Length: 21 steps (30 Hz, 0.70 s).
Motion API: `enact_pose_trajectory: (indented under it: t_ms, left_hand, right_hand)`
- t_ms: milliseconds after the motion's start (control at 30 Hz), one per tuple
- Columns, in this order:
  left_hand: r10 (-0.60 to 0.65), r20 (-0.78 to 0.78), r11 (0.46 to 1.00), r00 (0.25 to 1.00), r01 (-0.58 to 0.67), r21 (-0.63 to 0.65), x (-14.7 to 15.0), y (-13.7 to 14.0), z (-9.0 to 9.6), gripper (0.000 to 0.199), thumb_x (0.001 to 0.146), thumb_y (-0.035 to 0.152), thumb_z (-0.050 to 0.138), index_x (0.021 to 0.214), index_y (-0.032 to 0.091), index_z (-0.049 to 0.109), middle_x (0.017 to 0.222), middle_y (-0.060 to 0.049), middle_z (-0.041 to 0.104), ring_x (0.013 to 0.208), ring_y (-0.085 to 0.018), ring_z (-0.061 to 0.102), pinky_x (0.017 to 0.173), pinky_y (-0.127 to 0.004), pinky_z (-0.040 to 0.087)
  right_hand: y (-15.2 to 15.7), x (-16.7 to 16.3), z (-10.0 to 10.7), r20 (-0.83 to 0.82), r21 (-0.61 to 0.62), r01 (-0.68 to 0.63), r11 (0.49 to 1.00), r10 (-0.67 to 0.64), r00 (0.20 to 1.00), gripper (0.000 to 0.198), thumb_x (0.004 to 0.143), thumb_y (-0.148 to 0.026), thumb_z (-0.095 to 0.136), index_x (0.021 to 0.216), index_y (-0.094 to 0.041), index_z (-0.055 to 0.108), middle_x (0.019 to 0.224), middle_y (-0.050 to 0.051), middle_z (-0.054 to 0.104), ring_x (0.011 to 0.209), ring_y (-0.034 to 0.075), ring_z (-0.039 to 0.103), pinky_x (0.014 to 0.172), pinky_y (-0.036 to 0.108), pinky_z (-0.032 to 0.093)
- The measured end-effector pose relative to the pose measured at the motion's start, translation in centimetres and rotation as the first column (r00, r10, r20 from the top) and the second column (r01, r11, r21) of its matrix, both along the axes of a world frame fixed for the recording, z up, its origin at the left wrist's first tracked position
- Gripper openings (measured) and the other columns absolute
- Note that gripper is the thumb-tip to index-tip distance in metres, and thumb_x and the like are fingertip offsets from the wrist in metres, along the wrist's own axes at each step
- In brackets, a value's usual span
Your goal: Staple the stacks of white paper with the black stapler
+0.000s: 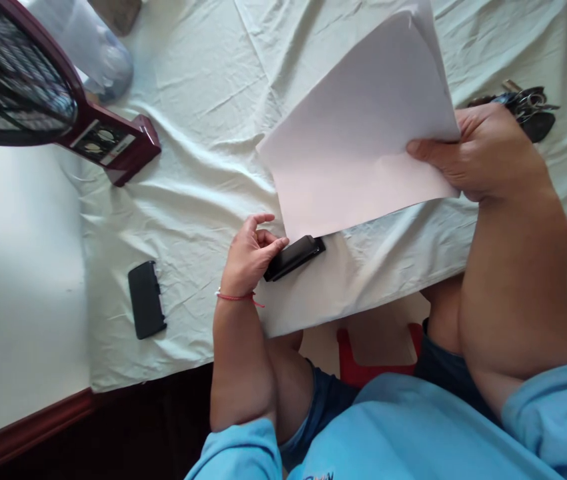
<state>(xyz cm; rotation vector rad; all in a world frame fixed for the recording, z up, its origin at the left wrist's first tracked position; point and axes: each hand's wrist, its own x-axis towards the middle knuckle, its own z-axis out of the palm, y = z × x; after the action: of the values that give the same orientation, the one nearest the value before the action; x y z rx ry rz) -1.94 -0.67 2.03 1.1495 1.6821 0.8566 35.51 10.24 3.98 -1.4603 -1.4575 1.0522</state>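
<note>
White paper sheets (358, 133) above the tablecloth (203, 167), one edge pinched in my right hand (496, 150). My left hand (249, 259) meets the black stapler (296, 257); whether it grips, I cannot tell. Sheets probably light, floppy, easily creased: best held along an edge.

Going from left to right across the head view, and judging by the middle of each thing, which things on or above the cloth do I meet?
Dark-red racket, flat black object, left hand, black stapler-like object, white paper, right hand, bunch of keys.
</note>
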Motion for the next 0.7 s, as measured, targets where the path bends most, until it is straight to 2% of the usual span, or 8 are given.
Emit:
enact_pose_trajectory:
  t_ms: [133, 167, 233, 333, 433, 500, 600, 700]
  left_hand:
    - [-0.003, -0.053, 0.997, 0.999, 0.007, 0.080, 0.0, -0.4, -0.7, 0.046, 0.083, 0.042, 0.096, 0.118, 0.020, 0.077, 0.073, 0.002, 0.073, 0.064, -0.016, 0.065, 0.059, -0.027, 0.047]
    - [0.001, -0.065, 0.992, 0.998, 0.007, 0.123, 0.1, -0.5, -0.7, 0.042, 0.088, 0.047, 0.094, 0.115, 0.020, 0.078, 0.077, 0.000, 0.075, 0.068, -0.017, 0.067, 0.063, -0.028, 0.050]
    - [-0.023, -0.078, 0.975, 0.997, 0.040, 0.219, 0.3, -0.9, -0.4, 0.040, 0.097, 0.055, 0.091, 0.115, 0.021, 0.081, 0.089, -0.005, 0.079, 0.080, -0.019, 0.073, 0.073, -0.031, 0.055]
    - [-0.215, -0.132, 0.917, 0.968, 0.246, 0.315, 0.4, -1.6, 0.4, 0.042, 0.092, 0.049, 0.099, 0.124, 0.025, 0.086, 0.114, -0.007, 0.084, 0.105, -0.023, 0.077, 0.090, -0.034, 0.059]
    - [-0.370, -0.236, 0.844, 0.899, 0.431, 0.319, 0.2, -2.2, 1.3, 0.037, 0.089, 0.032, 0.102, 0.123, 0.029, 0.088, 0.118, -0.005, 0.084, 0.115, -0.025, 0.077, 0.097, -0.036, 0.059]
    - [-0.370, -0.270, 0.837, 0.889, 0.445, 0.319, -0.1, -2.4, 1.6, 0.031, 0.092, 0.026, 0.098, 0.122, 0.030, 0.090, 0.115, -0.005, 0.085, 0.114, -0.026, 0.078, 0.099, -0.038, 0.061]
    - [-0.319, -0.295, 0.853, 0.901, 0.409, 0.325, -0.7, -2.6, 1.8, 0.029, 0.093, 0.025, 0.097, 0.121, 0.031, 0.093, 0.116, -0.005, 0.086, 0.113, -0.026, 0.079, 0.102, -0.039, 0.063]
    - [-0.287, -0.306, 0.871, 0.908, 0.380, 0.311, -1.2, -2.6, 1.8, 0.031, 0.092, 0.025, 0.098, 0.122, 0.032, 0.094, 0.117, -0.005, 0.084, 0.110, -0.024, 0.079, 0.099, -0.037, 0.063]
  right_hand:
    - [-0.1, 1.1, 0.2, 0.066, -0.041, 0.018, 0.999, -0.015, 0.998, 0.037, 0.088, -0.046, 0.103, 0.102, -0.013, 0.091, 0.091, 0.000, 0.081, 0.084, 0.014, 0.077, 0.102, 0.043, 0.075]
    - [-0.1, 1.4, 0.2, 0.086, -0.049, 0.017, 0.999, -0.013, 0.996, 0.035, 0.089, -0.043, 0.102, 0.103, -0.013, 0.091, 0.092, 0.000, 0.081, 0.086, 0.014, 0.077, 0.105, 0.046, 0.074]
    - [-0.1, 1.9, 0.2, 0.096, -0.065, 0.015, 0.998, -0.009, 0.995, 0.032, 0.091, -0.040, 0.100, 0.103, -0.012, 0.090, 0.094, 0.000, 0.081, 0.082, 0.011, 0.075, 0.102, 0.043, 0.075]
    - [-0.1, 2.2, 0.5, 0.066, -0.089, -0.003, 0.996, 0.009, 0.998, 0.025, 0.093, -0.033, 0.097, 0.100, -0.011, 0.088, 0.099, 0.000, 0.082, 0.076, 0.006, 0.070, 0.092, 0.033, 0.074]
    - [-0.3, 2.1, 1.1, 0.052, -0.117, -0.008, 0.993, 0.014, 0.999, 0.008, 0.095, -0.018, 0.092, 0.097, -0.011, 0.089, 0.096, 0.000, 0.081, 0.077, 0.006, 0.069, 0.094, 0.037, 0.074]
    - [-0.5, 1.8, 1.6, 0.059, -0.122, -0.015, 0.992, 0.022, 0.998, 0.003, 0.095, -0.013, 0.089, 0.098, -0.012, 0.089, 0.092, -0.001, 0.080, 0.079, 0.008, 0.070, 0.100, 0.043, 0.074]
    - [-0.6, 1.4, 2.0, 0.091, -0.141, 0.005, 0.990, 0.008, 0.996, 0.004, 0.095, -0.012, 0.089, 0.098, -0.012, 0.090, 0.091, -0.001, 0.079, 0.081, 0.009, 0.070, 0.107, 0.049, 0.072]
    - [-0.6, 1.2, 2.1, 0.134, -0.156, 0.049, 0.987, -0.028, 0.991, 0.004, 0.093, -0.015, 0.092, 0.097, -0.012, 0.090, 0.092, 0.000, 0.080, 0.076, 0.008, 0.068, 0.106, 0.047, 0.072]
